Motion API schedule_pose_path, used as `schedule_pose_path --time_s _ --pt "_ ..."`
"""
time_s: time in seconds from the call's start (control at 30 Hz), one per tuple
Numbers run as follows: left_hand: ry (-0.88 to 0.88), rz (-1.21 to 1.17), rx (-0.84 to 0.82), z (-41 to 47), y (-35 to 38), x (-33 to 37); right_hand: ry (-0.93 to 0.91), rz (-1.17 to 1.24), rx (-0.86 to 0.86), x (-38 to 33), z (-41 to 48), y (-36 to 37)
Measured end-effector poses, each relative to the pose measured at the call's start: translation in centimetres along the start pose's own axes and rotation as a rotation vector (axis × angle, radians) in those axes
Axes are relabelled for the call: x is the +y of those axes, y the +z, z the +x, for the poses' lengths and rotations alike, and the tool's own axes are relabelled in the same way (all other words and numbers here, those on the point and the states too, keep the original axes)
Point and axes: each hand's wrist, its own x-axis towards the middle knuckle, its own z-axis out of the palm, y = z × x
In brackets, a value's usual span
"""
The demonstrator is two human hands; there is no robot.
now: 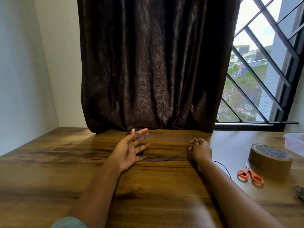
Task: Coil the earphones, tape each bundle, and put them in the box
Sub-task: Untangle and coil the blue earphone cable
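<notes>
A thin purple earphone cable (164, 159) stretches between my two hands over the wooden table (49, 162). My left hand (130, 151) is palm up with fingers spread, and the cable loops round its fingers. My right hand (199, 148) pinches the cable, pulled taut and blurred toward the left hand. A slack part of the cable lies on the table between the hands and trails back along my right forearm. A roll of brown tape (269, 157) lies at the right, and a clear plastic box (294, 142) stands behind it at the right edge.
Orange-handled scissors (250, 174) lie on the table in front of the tape. A dark curtain (156, 63) hangs against the table's far edge, with a barred window (263, 71) to its right. A dark object (299, 192) shows at the right edge.
</notes>
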Motion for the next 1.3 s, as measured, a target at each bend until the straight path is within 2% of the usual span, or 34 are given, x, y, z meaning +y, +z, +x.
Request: schedule_pose_path --time_s 0.07,0.2,0.3,0.37,0.47,0.53,0.63,0.67,0.7,0.8,0.83,0.87,0.9,0.93,1.0,1.1,1.17,1.23,1.3 --pt "-0.034 -0.021 -0.033 -0.2 0.1 0.4 0.025 0.043 0.029 -0.1 -0.1 -0.1" --pt "0.047 0.112 0.107 -0.3 0.7 -0.2 0.083 0.12 0.139 -0.1 0.1 -0.7" --pt "0.034 0.092 0.087 -0.2 0.2 -0.7 0.102 0.183 0.149 -0.2 0.1 -0.9" --pt "0.036 0.14 0.075 -0.5 0.3 -0.6 0.097 0.189 0.085 -0.2 0.1 -1.0" --pt "0.064 0.203 0.147 -0.2 0.3 -0.7 0.072 0.241 -0.101 -0.3 0.0 -0.7" --pt "0.023 0.283 0.219 -0.3 0.4 -0.4 -0.003 0.231 -0.198 -0.9 -0.3 -0.6" --pt "-0.053 0.424 0.173 -0.5 0.8 -0.1 -0.157 0.173 -0.398 -2.7 -1.5 -0.9" --pt "-0.006 0.455 0.172 -0.5 1.2 -0.1 -0.184 0.171 -0.484 -3.3 -1.9 -1.0" --pt "0.119 0.488 0.207 -0.3 1.6 -0.2 -0.197 0.177 -0.565 -3.8 -2.4 -1.0" --pt "0.814 0.73 0.483 0.5 2.1 -0.3 -0.253 0.133 -0.689 -4.8 -3.5 -0.4" --pt "0.992 0.832 0.509 0.5 2.3 -0.3 -0.291 0.101 -0.708 -4.9 -3.9 0.0" --pt "1.086 0.902 0.453 0.1 2.7 -0.3 -0.331 0.083 -0.735 -5.2 -4.3 0.4" --pt "1.107 0.954 0.353 -0.1 3.0 -0.6 -0.363 0.087 -0.768 -5.4 -4.7 0.8" --pt "1.067 0.982 0.237 -0.2 3.5 -1.0 -0.385 0.113 -0.805 -5.5 -5.0 1.1" --pt "0.855 0.981 0.029 -0.2 4.7 -1.8 -0.406 0.158 -0.855 -5.6 -5.2 1.3" --pt "0.415 0.641 -0.127 -0.3 5.6 -2.0 -0.419 0.103 -0.83 -5.4 -4.5 0.7" --pt "0.149 0.521 -0.217 -0.5 5.1 -1.9 -0.418 0.045 -0.753 -5.1 -3.9 0.3" --pt "0.05 0.551 -0.276 -0.6 4.6 -1.8 -0.401 0.007 -0.719 -5.0 -3.6 0.0" --pt "0.08 0.526 -0.165 -0.3 4.4 -1.2 -0.399 -0.025 -0.713 -4.9 -3.5 -0.3"
